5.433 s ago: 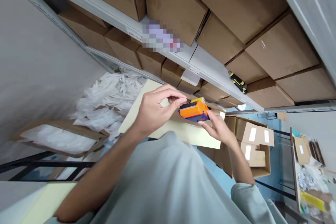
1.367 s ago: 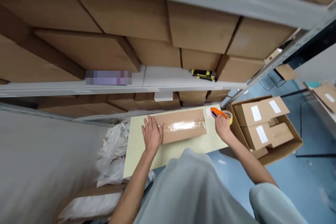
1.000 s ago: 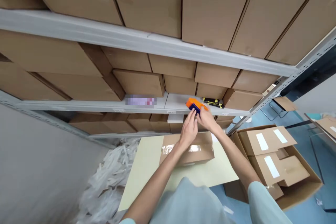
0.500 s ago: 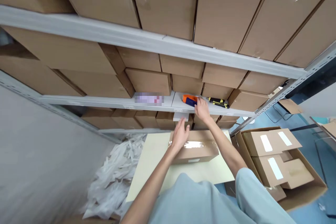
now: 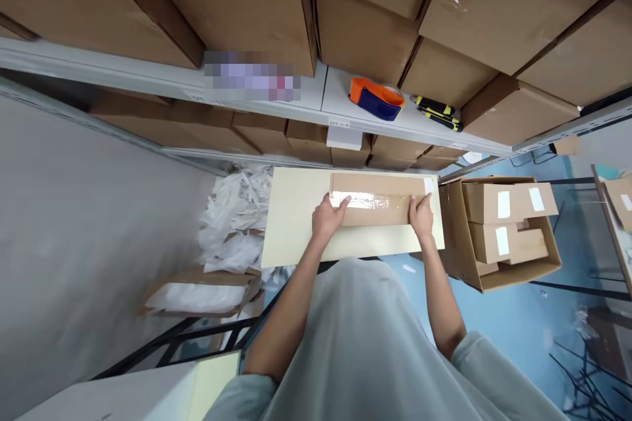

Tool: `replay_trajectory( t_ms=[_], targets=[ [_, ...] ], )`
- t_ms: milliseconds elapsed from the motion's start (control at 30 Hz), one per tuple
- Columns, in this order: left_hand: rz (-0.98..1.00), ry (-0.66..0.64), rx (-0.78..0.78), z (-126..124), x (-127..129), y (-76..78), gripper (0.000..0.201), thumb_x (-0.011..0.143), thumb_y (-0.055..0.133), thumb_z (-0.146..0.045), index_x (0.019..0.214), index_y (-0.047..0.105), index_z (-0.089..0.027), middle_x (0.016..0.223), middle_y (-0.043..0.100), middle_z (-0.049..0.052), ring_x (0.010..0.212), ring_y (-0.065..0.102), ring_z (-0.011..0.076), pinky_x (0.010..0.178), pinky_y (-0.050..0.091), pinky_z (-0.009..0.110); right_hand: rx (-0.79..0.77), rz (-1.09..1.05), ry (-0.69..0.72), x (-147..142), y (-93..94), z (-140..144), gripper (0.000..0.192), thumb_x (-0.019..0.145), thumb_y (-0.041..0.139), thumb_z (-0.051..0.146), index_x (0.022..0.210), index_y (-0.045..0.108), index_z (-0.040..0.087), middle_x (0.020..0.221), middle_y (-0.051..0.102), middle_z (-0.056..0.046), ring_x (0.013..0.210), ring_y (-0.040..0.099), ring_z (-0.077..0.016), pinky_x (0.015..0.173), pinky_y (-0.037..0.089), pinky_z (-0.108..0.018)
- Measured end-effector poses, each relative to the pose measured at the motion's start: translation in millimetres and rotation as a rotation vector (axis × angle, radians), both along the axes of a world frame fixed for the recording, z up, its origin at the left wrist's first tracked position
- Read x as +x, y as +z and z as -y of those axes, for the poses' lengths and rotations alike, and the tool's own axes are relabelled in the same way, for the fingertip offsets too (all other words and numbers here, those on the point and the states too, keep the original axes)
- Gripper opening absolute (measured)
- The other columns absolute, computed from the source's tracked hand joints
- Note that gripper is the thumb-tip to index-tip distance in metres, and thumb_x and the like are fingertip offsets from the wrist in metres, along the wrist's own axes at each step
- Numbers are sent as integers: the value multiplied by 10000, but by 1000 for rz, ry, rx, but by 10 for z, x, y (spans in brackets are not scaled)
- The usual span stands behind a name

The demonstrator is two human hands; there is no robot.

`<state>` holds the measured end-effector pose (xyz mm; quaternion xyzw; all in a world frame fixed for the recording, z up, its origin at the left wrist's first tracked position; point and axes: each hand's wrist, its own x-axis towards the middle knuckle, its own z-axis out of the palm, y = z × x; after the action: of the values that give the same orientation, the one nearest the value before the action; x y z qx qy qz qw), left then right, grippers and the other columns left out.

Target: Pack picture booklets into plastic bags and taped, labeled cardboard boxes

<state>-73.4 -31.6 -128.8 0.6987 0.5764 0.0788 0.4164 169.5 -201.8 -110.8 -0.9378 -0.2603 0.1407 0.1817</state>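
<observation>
The flat cardboard box lies lengthwise on the pale yellow table, right under the person's chest, and its top seam already wears a shiny strip of clear tape running nearly end to end, so the sealing of that face looks finished to me. The orange and blue tape dispenser sits apart on the grey shelf above, beside a yellow and black cutter, with neither hand near it. What may be left, judging only from how things lie, is getting this box off the table; the open carton just to the right on the floor already holds several similar boxes with white labels. The left hand clasps the box's left end, fingers curled over the top edge onto the tape and loosely together. The right hand does the same at the right end, fingers closed around the corner next to a small white label; whether the thumbs reach underneath I cannot tell. A heap of white plastic bags lies against the wall to the left.
</observation>
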Motion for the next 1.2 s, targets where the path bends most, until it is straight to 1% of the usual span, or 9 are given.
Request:
replay_trajectory(
  t_ms=[133, 300, 467, 633, 733, 800, 933, 1100, 1200],
  targets=[
    [46, -47, -106, -108, -177, 84, 537, 1050, 558, -563, 1417, 705, -200, 1320, 812, 171, 1219, 767, 413, 1021, 598, 493, 14, -128, -54, 83, 217, -17, 721, 1094, 330, 643, 1380, 642, 59, 1162, 797, -256, 1060, 761, -363, 956, 585, -452],
    [297, -101, -4, -15, -779, 75, 590, 1029, 602, -566, 1522, 639, -243, 1404, 783, 100, 1244, 758, 316, 1069, 611, 423, 290, -130, 44, -279, 364, 338, 636, 1082, 405, 688, 1329, 632, 147, 1212, 780, -187, 1047, 738, -281, 934, 599, -388],
    [310, -84, 123, 155, -1315, -314, 430, 983, 639, -467, 1299, 746, -194, 1391, 745, 129, 1093, 783, 263, 1031, 657, 408, 278, -214, 54, -782, -32, 752, 597, 1031, 514, 663, 1321, 653, 159, 1390, 717, -223, 1247, 730, -285, 1036, 624, -420],
    [169, -52, 20, 354, -1491, -781, 335, 955, 575, -291, 1212, 759, -183, 1372, 758, 159, 1139, 790, 301, 1038, 659, 444, 116, -281, 16, -1215, -517, 888, 459, 1060, 411, 474, 1121, 721, 142, 1115, 806, -192, 1118, 799, -263, 880, 671, -362],
    [137, -66, -8, 324, -1572, -935, 382, 924, 525, -201, 1214, 774, -200, 1323, 794, 166, 1162, 795, 354, 1073, 636, 523, 89, -239, 36, -1238, -508, 905, 375, 1021, 445, 366, 1046, 763, 170, 940, 831, -129, 1009, 814, -271, 868, 682, -405],
    [143, -53, -3, 186, -1581, -955, 398, 901, 513, -173, 1184, 788, -221, 1263, 822, 154, 1170, 797, 371, 1092, 622, 561, 99, -160, 24, -1074, -361, 811, 368, 992, 467, 312, 1103, 781, 154, 1048, 844, -175, 1081, 811, -312, 968, 667, -492],
    [280, 20, 116, -261, -1302, -601, 370, 961, 514, -272, 1213, 781, -227, 1328, 807, 149, 1101, 818, 331, 1064, 644, 525, 208, 126, 116, -433, 270, 2, 482, 1039, 448, 305, 1389, 699, 90, 1433, 731, -270, 1379, 695, -351, 1207, 530, -550],
    [549, -57, 313, -456, -654, 478, 386, 1032, 515, -344, 1298, 764, -217, 1405, 774, 139, 1209, 788, 283, 1117, 627, 471, 209, 433, 504, 144, 1322, -1824, 522, 1112, 448, 325, 1541, 553, 46, 1548, 630, -283, 1466, 569, -358, 1260, 421, -505],
    [625, -81, 411, -205, -453, 928, 364, 1075, 529, -369, 1308, 776, -238, 1395, 783, 116, 1306, 750, 272, 1171, 597, 468, 19, 377, 529, 199, 1597, -2590, 470, 1054, 571, 259, 1441, 589, -7, 1484, 639, -346, 1397, 590, -395, 1216, 417, -532]
  ],
)
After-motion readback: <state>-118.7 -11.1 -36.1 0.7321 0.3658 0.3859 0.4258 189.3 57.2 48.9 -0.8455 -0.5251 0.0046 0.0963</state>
